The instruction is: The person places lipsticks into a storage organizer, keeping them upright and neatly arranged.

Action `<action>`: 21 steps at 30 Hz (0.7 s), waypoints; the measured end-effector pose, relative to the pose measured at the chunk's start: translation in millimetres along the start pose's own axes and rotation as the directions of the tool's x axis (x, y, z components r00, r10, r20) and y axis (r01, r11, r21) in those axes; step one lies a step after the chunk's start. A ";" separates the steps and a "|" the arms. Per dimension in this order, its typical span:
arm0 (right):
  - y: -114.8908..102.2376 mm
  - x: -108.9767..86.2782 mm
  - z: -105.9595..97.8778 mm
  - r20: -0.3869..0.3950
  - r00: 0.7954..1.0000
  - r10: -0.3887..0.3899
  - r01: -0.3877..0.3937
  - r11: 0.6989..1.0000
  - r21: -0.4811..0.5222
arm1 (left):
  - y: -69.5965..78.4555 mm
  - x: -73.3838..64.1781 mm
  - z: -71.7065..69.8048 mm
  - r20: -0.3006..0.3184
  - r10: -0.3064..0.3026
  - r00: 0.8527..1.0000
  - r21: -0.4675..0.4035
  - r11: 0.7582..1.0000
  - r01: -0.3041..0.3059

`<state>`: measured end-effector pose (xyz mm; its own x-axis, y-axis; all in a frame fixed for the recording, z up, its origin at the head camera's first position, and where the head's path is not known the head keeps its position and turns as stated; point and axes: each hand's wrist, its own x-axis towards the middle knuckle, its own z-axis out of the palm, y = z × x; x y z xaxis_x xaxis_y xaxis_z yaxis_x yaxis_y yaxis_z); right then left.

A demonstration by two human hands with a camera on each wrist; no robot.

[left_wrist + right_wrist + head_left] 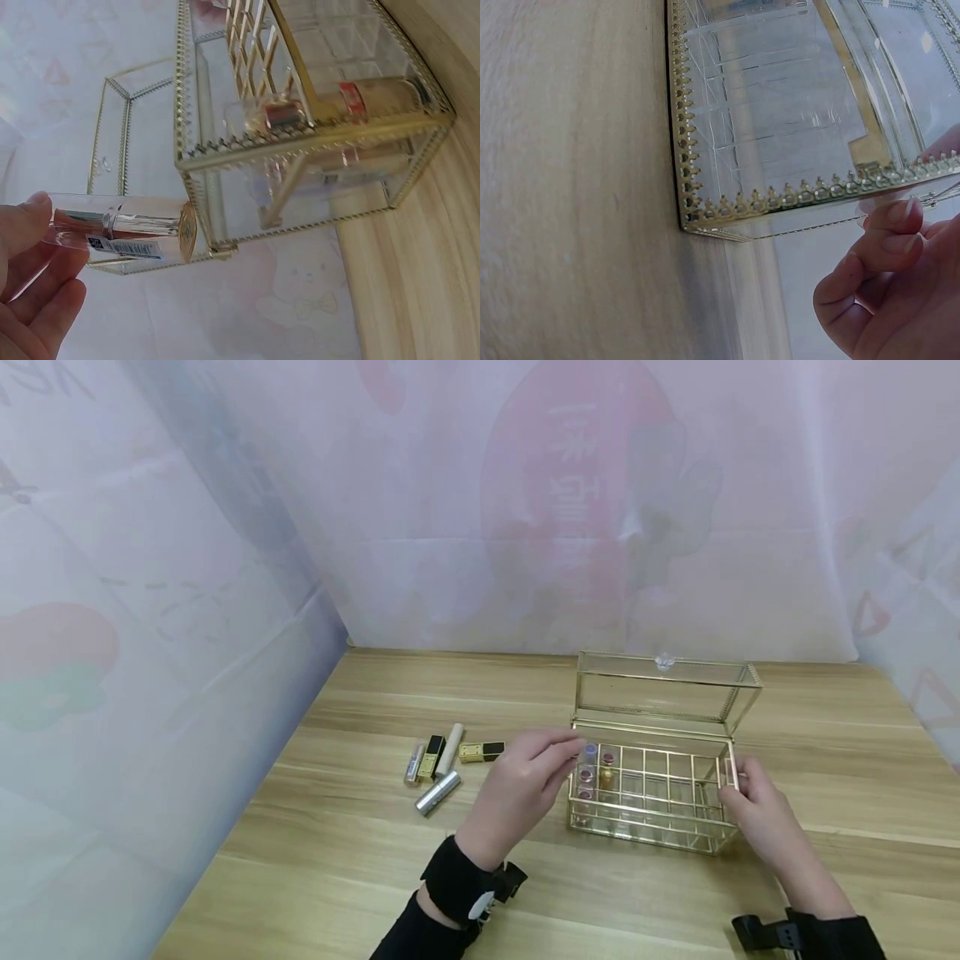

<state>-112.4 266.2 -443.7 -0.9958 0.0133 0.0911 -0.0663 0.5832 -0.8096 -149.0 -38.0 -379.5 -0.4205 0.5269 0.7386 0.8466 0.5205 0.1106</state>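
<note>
My left hand (525,785) pinches a clear-cased lipstick (124,227) by one end, above the left end of a gold-framed glass box (652,842). In the left wrist view the tube's gold base points at the box's edge. My right hand (768,818) grips the box's right side, thumb at the top rim and fingers along the outside; the right wrist view shows these fingers (889,247) curled at the edge. Several lipsticks (607,774) stand in the divider's leftmost slots. The box's clear lid (652,697) is raised at the back.
Left of the box lie a silver tube (437,793), a white tube (450,749), a black-and-gold lipstick (431,757), a small clear one (414,765) and another black-and-gold one (480,752). They lie on the wooden table (315,860). A printed cloth (450,527) hangs behind.
</note>
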 end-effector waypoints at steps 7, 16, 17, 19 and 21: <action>-0.4 -0.3 0.2 -0.010 1.000 0.000 0.000 1.000 0.002 | 7.3 7.1 6.6 -0.001 0.065 0.998 -0.038 0.997 -0.065; 1.7 -0.8 1.6 -0.012 1.000 -0.009 0.009 1.000 -0.002 | 10.9 5.4 25.8 0.064 0.088 0.994 -0.101 0.992 -0.081; 1.5 -0.9 1.6 -0.015 1.000 -0.011 0.011 1.000 -0.004 | 10.8 4.9 27.7 0.073 0.087 0.993 -0.100 0.992 -0.080; 0.9 -0.9 1.5 -0.015 1.000 -0.014 0.014 1.000 -0.002 | 10.7 3.8 30.6 0.086 0.084 0.993 -0.099 0.992 -0.076; 0.4 -0.9 1.3 -0.017 1.000 -0.017 0.017 1.000 -0.006 | 10.4 2.7 32.6 0.098 0.080 0.992 -0.100 0.992 -0.070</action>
<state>-111.7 265.4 -444.9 -0.9932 0.0173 0.1153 -0.0831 0.5880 -0.8046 -152.0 -9.2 -398.0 -0.3813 0.6305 0.6760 0.9025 0.4122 0.1246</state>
